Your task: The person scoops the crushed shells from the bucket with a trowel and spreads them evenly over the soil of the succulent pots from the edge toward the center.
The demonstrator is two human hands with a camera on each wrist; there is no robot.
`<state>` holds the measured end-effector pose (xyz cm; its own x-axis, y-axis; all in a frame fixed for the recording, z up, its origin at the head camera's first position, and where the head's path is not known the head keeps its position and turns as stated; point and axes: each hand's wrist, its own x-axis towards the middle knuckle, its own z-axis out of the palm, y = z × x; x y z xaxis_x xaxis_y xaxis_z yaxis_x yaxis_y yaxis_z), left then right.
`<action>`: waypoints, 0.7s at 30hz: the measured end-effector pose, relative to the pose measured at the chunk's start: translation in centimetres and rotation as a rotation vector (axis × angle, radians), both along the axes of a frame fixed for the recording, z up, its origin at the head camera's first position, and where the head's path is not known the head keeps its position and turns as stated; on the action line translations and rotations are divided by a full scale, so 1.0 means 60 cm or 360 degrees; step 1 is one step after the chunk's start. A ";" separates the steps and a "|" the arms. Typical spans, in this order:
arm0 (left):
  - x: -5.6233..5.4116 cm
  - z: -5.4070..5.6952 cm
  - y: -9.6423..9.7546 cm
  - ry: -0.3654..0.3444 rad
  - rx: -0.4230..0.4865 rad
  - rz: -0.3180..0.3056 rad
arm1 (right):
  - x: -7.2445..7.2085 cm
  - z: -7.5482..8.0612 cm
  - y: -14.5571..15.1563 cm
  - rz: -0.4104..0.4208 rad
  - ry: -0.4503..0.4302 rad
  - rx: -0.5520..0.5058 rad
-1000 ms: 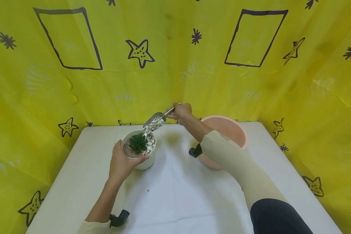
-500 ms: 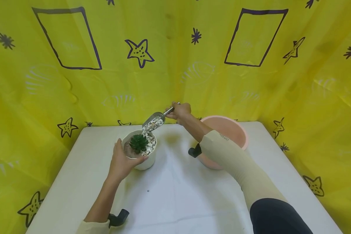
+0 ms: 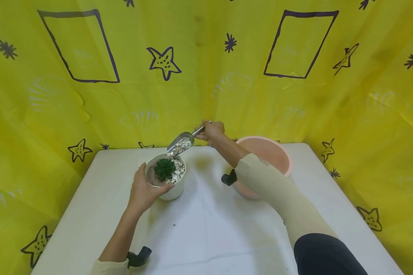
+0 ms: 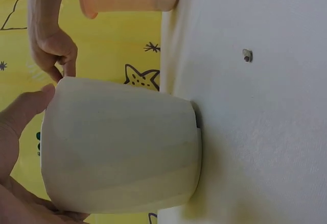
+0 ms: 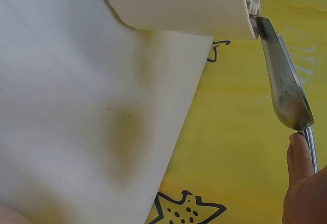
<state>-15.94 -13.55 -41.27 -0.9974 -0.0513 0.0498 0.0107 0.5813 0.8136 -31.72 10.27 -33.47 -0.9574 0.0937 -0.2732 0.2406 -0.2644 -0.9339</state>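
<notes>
A white plant pot (image 3: 172, 193) stands on the table and holds a green succulent (image 3: 164, 169), with pale pebbles (image 3: 176, 175) along its right side and a bare patch to the left. My left hand (image 3: 144, 191) grips the pot's near left rim, thumb and fingers spread around it. Up at the back, my right hand (image 3: 213, 131) holds a metal scoop (image 5: 286, 81) by its handle. White pebbles lie in the scoop, which tilts down to the left with its lip at the pot's far rim. In the left wrist view the pot's wall (image 4: 122, 147) hides the plant almost wholly.
A pink tub (image 3: 261, 147) stands at the right of the white table (image 3: 206, 236), partly hidden by my right forearm. One small pebble (image 4: 247, 55) lies on the tabletop before the pot. A yellow patterned curtain (image 3: 199, 76) hangs behind the table.
The pebbles in the scoop have dwindled and the pebbles in the pot have grown. The pot has shifted and turned slightly to the right in my left hand; the right hand hardly moves.
</notes>
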 end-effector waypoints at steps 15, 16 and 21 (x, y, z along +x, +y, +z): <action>0.002 -0.002 0.013 0.0032 -0.0032 0.0075 | 0.004 0.007 0.006 0.0002 -0.0009 -0.0007; 0.000 -0.003 0.011 0.0029 -0.0041 0.0057 | 0.004 0.007 0.006 0.0003 -0.0007 -0.0010; -0.004 -0.002 -0.003 -0.0052 -0.0035 -0.0056 | 0.002 0.004 0.006 0.0008 -0.0003 -0.0020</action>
